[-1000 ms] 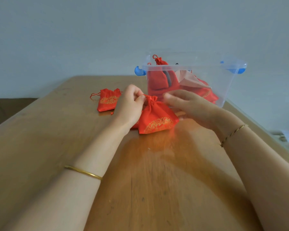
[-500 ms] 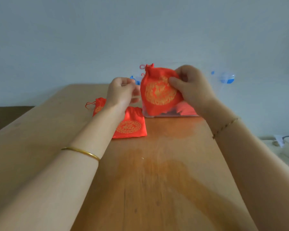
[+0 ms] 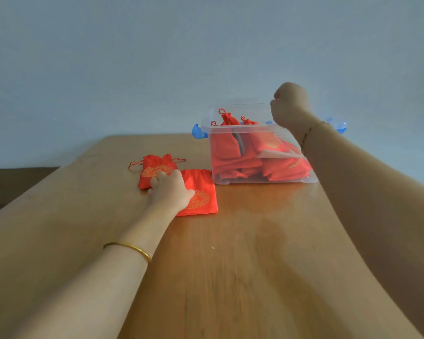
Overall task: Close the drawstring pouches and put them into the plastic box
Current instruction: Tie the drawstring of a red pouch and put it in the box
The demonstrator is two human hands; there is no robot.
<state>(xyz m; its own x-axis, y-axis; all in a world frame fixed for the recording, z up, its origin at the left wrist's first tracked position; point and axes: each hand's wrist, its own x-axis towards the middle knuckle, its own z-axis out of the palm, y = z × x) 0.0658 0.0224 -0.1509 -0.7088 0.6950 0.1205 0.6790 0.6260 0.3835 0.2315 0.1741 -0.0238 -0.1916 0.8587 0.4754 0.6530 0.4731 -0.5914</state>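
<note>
1. The near pouch [image 3: 204, 193] lies flat on the table [image 3: 242, 277], its mouth at the 12 o'clock end and not gathered. It is thin red cloth, by my judgement light, limp and a little slick. It will fold rather than resist.
2. The far pouch [image 3: 153, 168] touches it at about 10 o'clock, with cords trailing loose from both sides of its neck. I judge the cords the place to take hold, pinched on either side and drawn apart. After that it can be lifted by the cinched neck.
3. The left hand [image 3: 171, 189] rests across both pouches, fingers lightly bent, with no cloth visibly pinched.
4. The plastic box [image 3: 255, 129] stands at 1 o'clock from the near pouch, holding closed pouches [image 3: 227, 148].
5. The right hand [image 3: 290, 106] hangs over the box's 3 o'clock end, fingers curled. I cannot tell whether they hold anything.
</note>
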